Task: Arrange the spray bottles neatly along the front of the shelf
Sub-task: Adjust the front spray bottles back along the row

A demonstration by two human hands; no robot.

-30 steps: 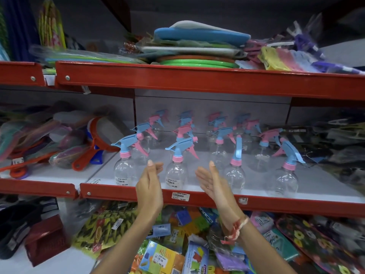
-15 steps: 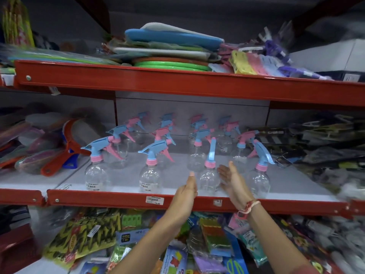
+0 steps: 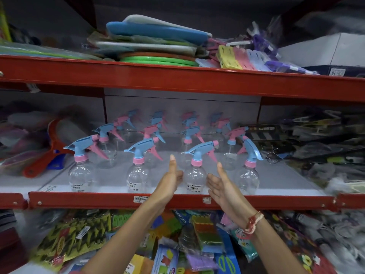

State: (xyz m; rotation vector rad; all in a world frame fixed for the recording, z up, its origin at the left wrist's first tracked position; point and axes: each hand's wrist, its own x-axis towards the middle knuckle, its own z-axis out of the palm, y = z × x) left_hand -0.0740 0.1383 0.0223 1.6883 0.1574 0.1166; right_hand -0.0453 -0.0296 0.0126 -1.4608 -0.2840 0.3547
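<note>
Along the front lip of the middle shelf (image 3: 177,200), four clear spray bottles are standing in a row, with more ranked behind them. The left hand (image 3: 169,180) and the right hand (image 3: 221,184) are flanking the third bottle (image 3: 194,175), palms facing each other, fingers straight and spread apart, clamped on nothing. The left palm is sitting just beside the bottle's belly, perhaps brushing it; the blur is making contact hard to judge.

To do this step well, the hands should be closing gently on the round body low down, not on the trigger head, since the empty plastic will likely tip or skid easily. Sliding it squarely to the red edge and turning its blue nozzle to point left like the first bottle (image 3: 82,175) and second bottle (image 3: 138,175) would even the row. The fourth bottle (image 3: 247,177) is facing differently, its nozzle swung to the right, and probably wants turning afterwards.

White price stickers are showing on the front bottles; the third one's is reading roughly "NINE MART" with "35.00" beneath a barcode. A similar tag (image 3: 140,199) is stuck to the shelf edge.
</note>
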